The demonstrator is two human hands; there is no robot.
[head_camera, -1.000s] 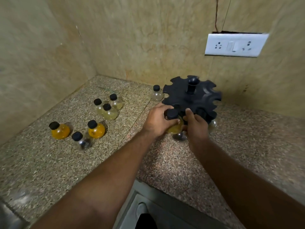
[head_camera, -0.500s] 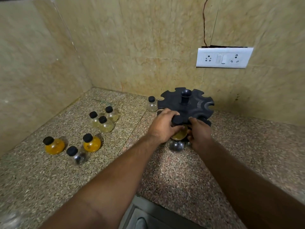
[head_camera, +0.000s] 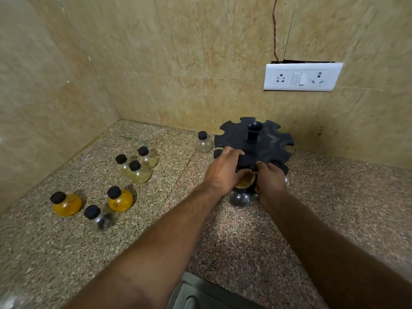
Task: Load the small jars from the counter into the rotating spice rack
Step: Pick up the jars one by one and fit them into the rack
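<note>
On the granite worktop, back corner near the wall, the black rotating spice rack stands upright with both hands at its near edge. Top tier: most rim notches that show are open and unfilled; the far and right ones are clearly bare. Left hand is wrapped around an amber-filled jar at the front of the rack, fingers clenched over its cap area, so the cap itself is hidden. Can't tell whether the neck is already seated in a notch. Right hand sits just beside it, curled against the rack edge; whether it grips the rack or only steadies it, cannot tell. Below the hands a clear jar hangs or sits on the lower level, and another glint shows at the right by the rack rim, so a few jars look loaded low down. Still loose on the worktop: one clear jar by the rack, a cluster of three pale jars mid-left, two orange jars, and one clear dark-specked jar nearest the camera. My read: early stage, roughly seven jars left to load, plus the one in hand to finish seating.
</note>
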